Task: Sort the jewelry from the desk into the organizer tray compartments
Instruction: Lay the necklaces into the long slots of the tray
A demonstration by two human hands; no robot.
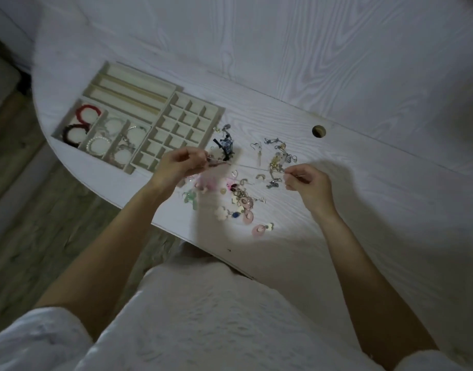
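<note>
A beige organizer tray lies on the white desk at the left, with several bracelets in its lower left compartments, among them a red one and a pearl one. The small square compartments look bare. Loose jewelry is scattered to the tray's right. My left hand pinches a small pinkish piece just over the tray's near right corner. My right hand pinches a thin chain that runs left toward my left hand, beside a tangle of chains.
The white desk has a curved front edge and a round cable hole behind the jewelry. A dark bow-shaped piece lies next to the tray. Pink disc earrings lie nearest to me. Wooden floor shows at the left.
</note>
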